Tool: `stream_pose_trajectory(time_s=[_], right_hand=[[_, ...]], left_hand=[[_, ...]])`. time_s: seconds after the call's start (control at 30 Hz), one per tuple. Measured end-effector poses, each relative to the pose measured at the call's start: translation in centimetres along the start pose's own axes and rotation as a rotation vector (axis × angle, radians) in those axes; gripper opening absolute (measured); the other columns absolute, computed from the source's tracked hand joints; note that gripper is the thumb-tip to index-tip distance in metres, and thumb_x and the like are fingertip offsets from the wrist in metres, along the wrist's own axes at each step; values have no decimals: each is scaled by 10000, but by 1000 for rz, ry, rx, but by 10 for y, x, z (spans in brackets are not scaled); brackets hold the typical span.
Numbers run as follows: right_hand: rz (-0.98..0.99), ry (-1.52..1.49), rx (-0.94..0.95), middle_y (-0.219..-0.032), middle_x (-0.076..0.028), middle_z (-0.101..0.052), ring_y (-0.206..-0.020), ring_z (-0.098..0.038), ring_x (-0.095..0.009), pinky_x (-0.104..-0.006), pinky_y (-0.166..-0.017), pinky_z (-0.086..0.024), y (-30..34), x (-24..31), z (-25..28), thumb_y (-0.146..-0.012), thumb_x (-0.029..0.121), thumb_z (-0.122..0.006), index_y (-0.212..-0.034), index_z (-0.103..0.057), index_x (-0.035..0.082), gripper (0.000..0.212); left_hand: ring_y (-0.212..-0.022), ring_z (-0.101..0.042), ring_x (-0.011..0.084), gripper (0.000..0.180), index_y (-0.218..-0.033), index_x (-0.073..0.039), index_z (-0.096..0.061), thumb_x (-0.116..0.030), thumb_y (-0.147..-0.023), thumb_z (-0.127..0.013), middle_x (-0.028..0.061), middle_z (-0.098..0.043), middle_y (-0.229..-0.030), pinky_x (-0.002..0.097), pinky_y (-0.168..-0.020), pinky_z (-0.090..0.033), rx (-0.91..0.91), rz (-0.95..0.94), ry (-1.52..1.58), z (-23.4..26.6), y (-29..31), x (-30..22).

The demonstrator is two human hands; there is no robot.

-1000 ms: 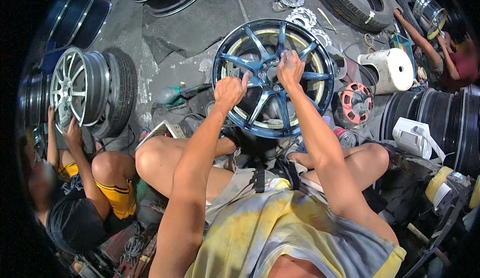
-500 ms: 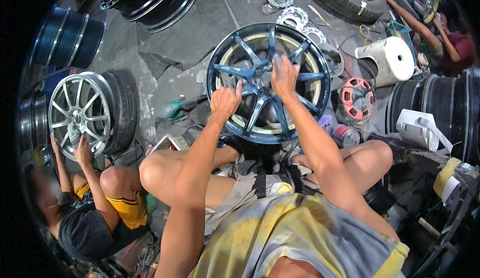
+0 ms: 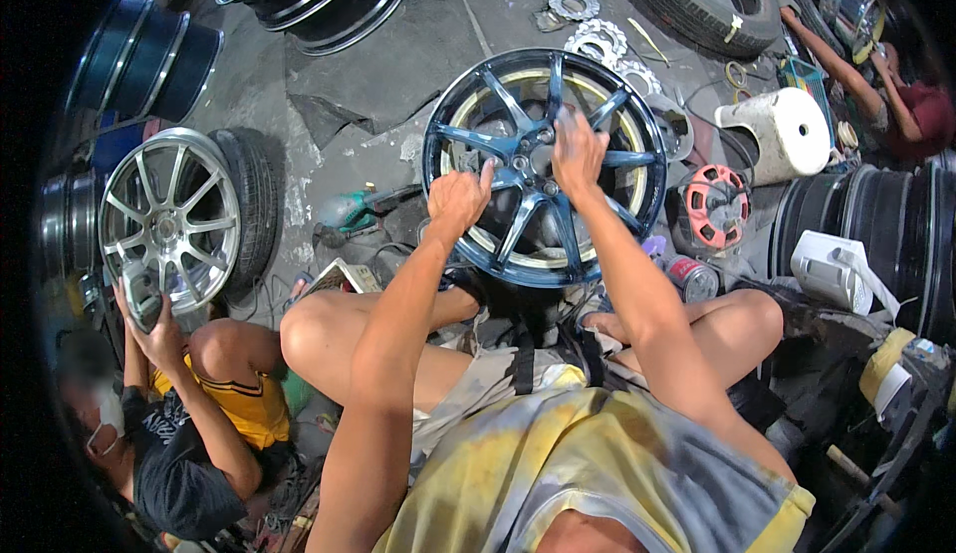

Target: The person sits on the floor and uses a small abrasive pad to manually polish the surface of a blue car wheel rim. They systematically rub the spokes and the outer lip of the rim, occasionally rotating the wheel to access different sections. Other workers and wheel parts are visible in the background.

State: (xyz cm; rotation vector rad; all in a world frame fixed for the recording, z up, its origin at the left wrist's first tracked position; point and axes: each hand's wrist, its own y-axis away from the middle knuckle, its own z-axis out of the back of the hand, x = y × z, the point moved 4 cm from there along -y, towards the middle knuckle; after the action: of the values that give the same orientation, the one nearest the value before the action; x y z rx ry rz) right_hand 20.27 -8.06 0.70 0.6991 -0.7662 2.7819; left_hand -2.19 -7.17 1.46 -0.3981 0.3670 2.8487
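A dark blue multi-spoke wheel rim [image 3: 518,217] stands in front of my crossed legs, its face tilted up toward me. My left hand [image 3: 458,201] is closed on a left-hand spoke, with its thumb laid along the front. Close to the hub, my right hand [image 3: 580,153] presses on the upper spokes with bent fingers. Its fingertips are smeared by motion, and a greyish patch under them cannot be made out. Pale streaks lie on several of the spokes.
At left, a co-worker holds a grey tool against a silver rim [image 3: 169,226] beside a tire [image 3: 251,217]. A green power tool [image 3: 351,211] lies left of my rim. To the right are a red cable reel [image 3: 715,205], a can [image 3: 691,276] and a white stool [image 3: 767,135].
My right hand stays over the hub area, its fingers blurred in both frames. My left hand keeps its hold. The co-worker's tool has moved down toward the silver rim's lower edge. The whole view has shifted slightly.
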Motion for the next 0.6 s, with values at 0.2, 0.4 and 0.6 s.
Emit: stream_pose_trajectory(time_s=[0.2, 0.4, 0.6], right_hand=[[39, 63, 102, -948, -110, -612, -904, -648, -322, -466, -760, -366, -21, -10, -1, -931, 108, -634, -1145, -678, 74, 221], [30, 35, 121, -973, -122, -636, -901, -650, -344, -480, -766, -369, -4, -11, -2, -953, 129, -615, -1154, -680, 65, 220], [-98, -6, 126, -991, -151, -650, -921, -650, -366, -473, -785, -383, 10, -6, -3, -970, 141, -592, -1090, -692, 70, 171]], left_hand=[[-760, -713, 465, 776, -720, 41, -752, -555, -1065, -395, 305, -687, -749, 518, -764, -571, 4, 0, 5, -2, 2, -4], [-770, -714, 468, 786, -712, 37, -749, -564, -1066, -387, 311, -691, -767, 519, -781, -570, 11, 22, 21, 1, 5, -4], [-775, -715, 462, 771, -737, 30, -761, -558, -1066, -386, 295, -695, -762, 504, -783, -573, -4, 10, -12, -1, 1, 1]])
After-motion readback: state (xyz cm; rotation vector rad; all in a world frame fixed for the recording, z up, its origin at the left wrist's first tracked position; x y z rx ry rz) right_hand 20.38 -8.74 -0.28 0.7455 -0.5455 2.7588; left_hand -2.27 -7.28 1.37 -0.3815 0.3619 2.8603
